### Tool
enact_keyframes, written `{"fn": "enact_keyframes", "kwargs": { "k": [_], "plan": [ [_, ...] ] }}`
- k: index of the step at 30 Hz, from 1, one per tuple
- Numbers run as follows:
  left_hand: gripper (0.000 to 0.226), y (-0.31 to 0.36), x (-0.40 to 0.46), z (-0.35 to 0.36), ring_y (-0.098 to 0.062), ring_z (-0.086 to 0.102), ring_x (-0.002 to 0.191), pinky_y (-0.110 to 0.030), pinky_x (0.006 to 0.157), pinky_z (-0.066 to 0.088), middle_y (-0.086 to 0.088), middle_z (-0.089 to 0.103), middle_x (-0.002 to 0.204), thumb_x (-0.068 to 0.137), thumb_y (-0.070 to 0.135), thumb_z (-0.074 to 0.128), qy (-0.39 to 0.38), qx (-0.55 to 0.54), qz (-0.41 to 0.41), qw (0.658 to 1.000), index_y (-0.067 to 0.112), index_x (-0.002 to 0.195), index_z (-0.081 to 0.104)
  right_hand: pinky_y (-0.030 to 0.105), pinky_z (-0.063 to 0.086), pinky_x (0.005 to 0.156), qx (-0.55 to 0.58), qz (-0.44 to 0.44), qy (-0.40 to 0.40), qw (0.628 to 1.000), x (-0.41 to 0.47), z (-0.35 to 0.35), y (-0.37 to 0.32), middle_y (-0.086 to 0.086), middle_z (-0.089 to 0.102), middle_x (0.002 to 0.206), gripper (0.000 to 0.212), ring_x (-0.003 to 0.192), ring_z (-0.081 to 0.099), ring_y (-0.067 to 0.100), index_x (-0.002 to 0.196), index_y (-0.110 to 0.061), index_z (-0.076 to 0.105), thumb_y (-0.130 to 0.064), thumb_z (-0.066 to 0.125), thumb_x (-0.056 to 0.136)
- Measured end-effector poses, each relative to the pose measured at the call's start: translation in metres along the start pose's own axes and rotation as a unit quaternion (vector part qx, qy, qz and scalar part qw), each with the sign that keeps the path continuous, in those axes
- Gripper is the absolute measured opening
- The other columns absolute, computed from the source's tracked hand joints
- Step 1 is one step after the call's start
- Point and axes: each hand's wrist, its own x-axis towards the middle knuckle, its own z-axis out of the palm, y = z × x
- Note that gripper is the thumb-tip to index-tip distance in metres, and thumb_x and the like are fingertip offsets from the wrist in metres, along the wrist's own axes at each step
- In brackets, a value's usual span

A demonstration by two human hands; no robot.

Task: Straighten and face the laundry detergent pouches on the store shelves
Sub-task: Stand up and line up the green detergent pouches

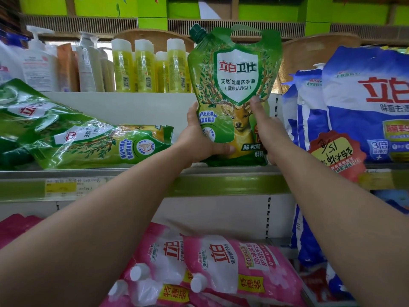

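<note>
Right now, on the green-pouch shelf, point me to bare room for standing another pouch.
Bare shelf shows between the lying green pouches and the upright green pouch that the left hand and right hand hold, though the left forearm crosses it. Right of that pouch, blue bags crowd the shelf.

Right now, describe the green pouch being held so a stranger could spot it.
On the middle shelf, between flat-lying green pouches and blue bags, stands the green deer-print detergent pouch. Left hand and right hand grip it; it alone stands upright.

bright, even light | glare on pouches (73, 138) | edges bowed, soft
</note>
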Motion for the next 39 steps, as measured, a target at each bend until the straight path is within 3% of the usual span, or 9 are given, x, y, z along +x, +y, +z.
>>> {"fn": "enact_keyframes", "kwargs": {
  "k": [4, 7, 13, 17, 21, 26, 31, 36, 39],
  "plan": [
    [0.135, 0.001, -0.003, -0.002, -0.023, 0.047, 0.127, -0.041, 0.109, 0.038, 0.001, 0.044, 0.141, 0.063, 0.032, 0.088, 0.004, 0.022, -0.005, 1.000, 0.029, 0.151, -0.015, 0.036, 0.034, 0.084, -0.005, -0.017, 0.014, 1.000, -0.001, 0.000, -0.001, 0.006, 0.047, 0.125, 0.096, 0.109, 0.044, 0.021, 0.138, -0.013, 0.034, -0.082, 0.044, 0.071],
    [0.129, 0.001, -0.004, -0.008, -0.026, 0.053, 0.121, -0.044, 0.105, 0.043, -0.003, 0.048, 0.139, 0.065, 0.038, 0.086, 0.020, 0.029, -0.016, 0.999, 0.032, 0.151, -0.010, 0.033, 0.034, 0.080, -0.022, -0.049, 0.034, 0.998, -0.004, -0.001, -0.003, 0.001, 0.045, 0.108, 0.085, 0.099, 0.043, 0.019, 0.130, -0.014, 0.039, -0.078, 0.047, 0.074],
    [0.111, -0.001, -0.006, -0.024, -0.033, 0.049, 0.126, -0.051, 0.102, 0.044, -0.010, 0.047, 0.143, 0.073, 0.051, 0.076, 0.050, 0.032, -0.032, 0.998, 0.030, 0.152, 0.000, 0.032, 0.036, 0.084, -0.052, -0.119, 0.104, 0.986, -0.017, 0.000, -0.017, 0.008, 0.040, 0.134, 0.084, 0.117, 0.043, 0.021, 0.137, -0.014, 0.034, -0.070, 0.053, 0.078],
    [0.103, -0.004, -0.012, -0.033, -0.031, 0.046, 0.129, -0.050, 0.103, 0.044, -0.010, 0.043, 0.147, 0.076, 0.051, 0.074, 0.076, 0.036, -0.033, 0.996, 0.026, 0.152, 0.010, 0.032, 0.039, 0.088, -0.066, -0.184, 0.162, 0.967, -0.029, 0.002, -0.030, 0.008, 0.041, 0.131, 0.075, 0.116, 0.043, 0.020, 0.132, -0.012, 0.039, -0.063, 0.057, 0.080],
    [0.094, -0.008, -0.021, -0.039, -0.029, 0.049, 0.126, -0.046, 0.101, 0.046, -0.011, 0.047, 0.143, 0.079, 0.050, 0.072, 0.109, 0.044, -0.039, 0.992, 0.019, 0.151, 0.019, 0.045, 0.041, 0.098, -0.096, -0.261, 0.190, 0.942, -0.045, 0.012, -0.041, 0.005, 0.043, 0.125, 0.065, 0.115, 0.044, 0.019, 0.127, -0.012, 0.042, -0.056, 0.058, 0.081],
    [0.083, -0.012, -0.035, -0.052, -0.023, 0.055, 0.114, -0.033, 0.089, 0.045, -0.008, 0.057, 0.129, 0.081, 0.049, 0.070, 0.151, 0.061, -0.038, 0.986, 0.018, 0.146, 0.030, 0.038, 0.043, 0.092, -0.071, -0.346, 0.129, 0.927, -0.070, 0.033, -0.055, -0.001, 0.043, 0.108, 0.048, 0.101, 0.046, 0.019, 0.115, -0.011, 0.048, -0.045, 0.060, 0.084],
    [0.065, -0.013, -0.051, -0.072, -0.021, 0.063, 0.097, -0.040, 0.087, 0.054, -0.007, 0.061, 0.118, 0.082, 0.042, 0.072, 0.201, 0.067, -0.053, 0.976, 0.015, 0.135, 0.046, 0.028, 0.047, 0.068, -0.090, -0.402, -0.024, 0.911, -0.096, 0.059, -0.057, -0.003, 0.051, 0.084, 0.025, 0.075, 0.048, 0.012, 0.097, -0.017, 0.050, -0.036, 0.063, 0.086],
    [0.037, -0.027, -0.068, -0.096, -0.021, 0.058, 0.096, -0.031, 0.080, 0.045, -0.005, 0.064, 0.111, 0.084, 0.040, 0.066, 0.289, 0.148, -0.091, 0.941, 0.014, 0.111, 0.062, 0.032, 0.048, 0.073, -0.159, -0.351, -0.157, 0.909, -0.105, 0.081, -0.047, 0.000, 0.060, 0.090, 0.035, 0.083, 0.058, 0.017, 0.105, -0.015, 0.058, -0.042, 0.064, 0.084],
    [0.035, -0.035, -0.077, -0.110, -0.022, 0.055, 0.099, -0.030, 0.080, 0.042, -0.008, 0.057, 0.119, 0.083, 0.040, 0.063, 0.328, 0.182, -0.129, 0.918, 0.016, 0.109, 0.063, 0.029, 0.044, 0.076, -0.182, -0.331, -0.197, 0.905, -0.105, 0.091, -0.040, -0.001, 0.058, 0.095, 0.044, 0.089, 0.055, 0.017, 0.113, -0.013, 0.057, -0.045, 0.064, 0.084]
  ]
}}
